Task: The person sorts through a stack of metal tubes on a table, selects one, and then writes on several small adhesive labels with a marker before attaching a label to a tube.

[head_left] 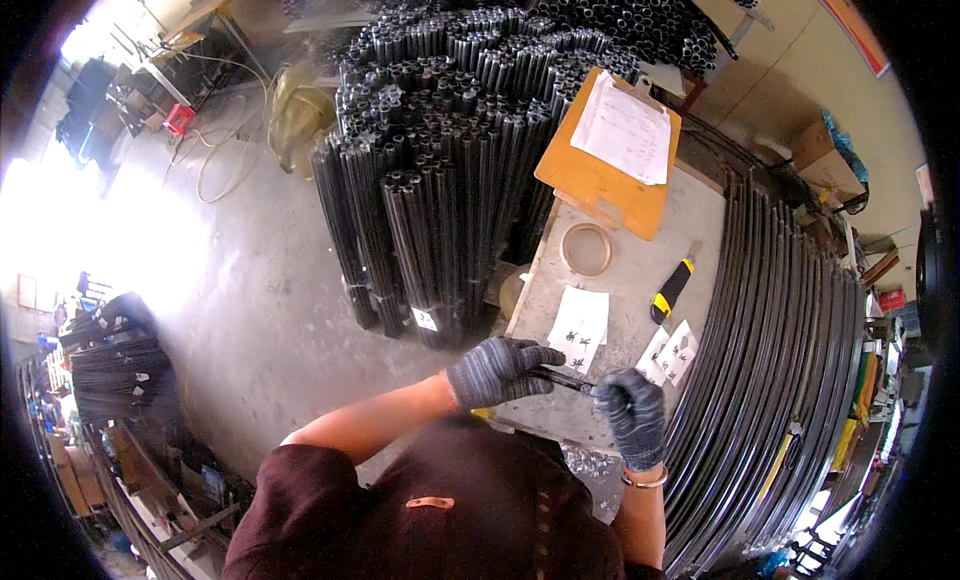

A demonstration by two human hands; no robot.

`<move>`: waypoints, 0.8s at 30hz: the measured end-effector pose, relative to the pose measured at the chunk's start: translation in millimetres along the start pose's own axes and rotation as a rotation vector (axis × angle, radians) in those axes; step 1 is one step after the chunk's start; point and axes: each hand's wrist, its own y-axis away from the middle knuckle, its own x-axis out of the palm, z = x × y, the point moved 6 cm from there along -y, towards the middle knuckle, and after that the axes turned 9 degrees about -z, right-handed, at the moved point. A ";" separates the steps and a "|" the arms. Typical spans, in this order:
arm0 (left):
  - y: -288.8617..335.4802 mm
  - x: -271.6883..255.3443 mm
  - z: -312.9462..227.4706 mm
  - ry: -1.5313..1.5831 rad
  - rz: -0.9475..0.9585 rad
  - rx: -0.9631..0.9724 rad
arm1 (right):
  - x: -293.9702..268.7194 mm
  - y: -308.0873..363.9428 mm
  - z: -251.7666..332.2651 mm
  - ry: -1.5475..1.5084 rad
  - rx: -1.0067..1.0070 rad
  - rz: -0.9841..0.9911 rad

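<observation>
My left hand [503, 371], in a grey striped glove, is closed around a thin black tube [568, 381] over the near edge of a grey tabletop [630, 270]. The tube slants across to my right hand [632, 412], gloved alike, whose fingers are curled shut by its end. What those fingers hold is hidden. Just beyond the tube lies a white paper slip [580, 325] with small dark pieces on it. More white slips [668, 353] rest near my right hand, beside a black and yellow utility knife [673, 290].
A roll of tape [586, 250] and an orange clipboard [610, 170] with papers lie farther back on the table. Bundles of upright black tubes [440, 220] stand behind it to the left. Long dark tubes [770, 350] line the right side. Grey floor [260, 290] shows at left.
</observation>
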 end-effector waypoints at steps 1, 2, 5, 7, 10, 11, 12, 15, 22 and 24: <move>-1.8 -1.2 -3.0 0.085 -0.045 0.003 | 2.6 -2.0 8.3 0.262 -0.192 0.102; -2.7 -2.2 -8.0 0.141 -0.131 0.017 | 7.0 -0.2 15.7 0.390 -0.266 0.197; -4.3 15.9 2.7 0.041 -0.142 -0.255 | 11.6 6.8 6.3 0.298 -0.156 0.292; -11.6 24.4 -0.8 0.011 -0.210 -0.260 | 7.4 8.5 4.0 0.243 -0.174 0.265; -18.8 37.0 2.9 -0.091 -0.159 -0.304 | 1.2 8.8 -6.8 0.229 -0.127 0.282; -23.1 40.0 4.1 -0.069 -0.146 -0.287 | -0.3 7.8 -11.9 0.236 -0.098 0.298; -28.0 41.1 6.0 -0.051 -0.134 -0.272 | -2.1 4.9 -15.5 0.193 -0.090 0.292; -54.1 27.4 13.0 0.188 -0.211 -0.270 | -12.6 -9.7 -40.1 0.174 -0.177 0.235; -85.0 1.7 83.7 -0.784 -0.297 -0.294 | -43.0 -112.2 -86.7 0.891 -0.014 -0.156; -92.1 9.3 84.7 -0.820 -0.357 -0.247 | -27.0 -139.5 -93.4 1.053 -0.082 -0.119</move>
